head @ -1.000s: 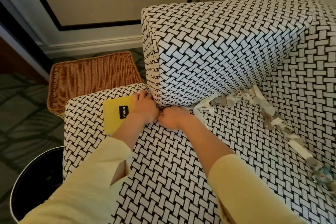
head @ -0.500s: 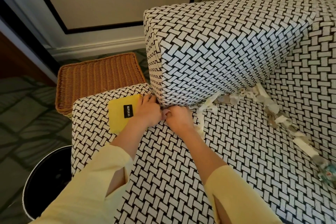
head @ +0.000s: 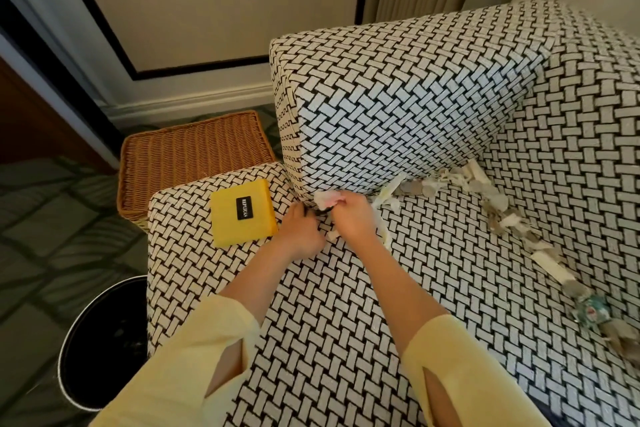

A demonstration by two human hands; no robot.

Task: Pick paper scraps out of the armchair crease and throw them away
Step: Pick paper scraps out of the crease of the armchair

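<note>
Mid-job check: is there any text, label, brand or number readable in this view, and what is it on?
"REPLICAS": white letters on the black label of the yellow card, running sideways.
Crumpled wrapper at the right: its print is too blurred to read.
Nothing else shows text.

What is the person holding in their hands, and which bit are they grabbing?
The right hand pinches a crumpled paper scrap by its near end, right at the armchair crease. The left hand holds nothing and rests on the seat cushion.
</note>
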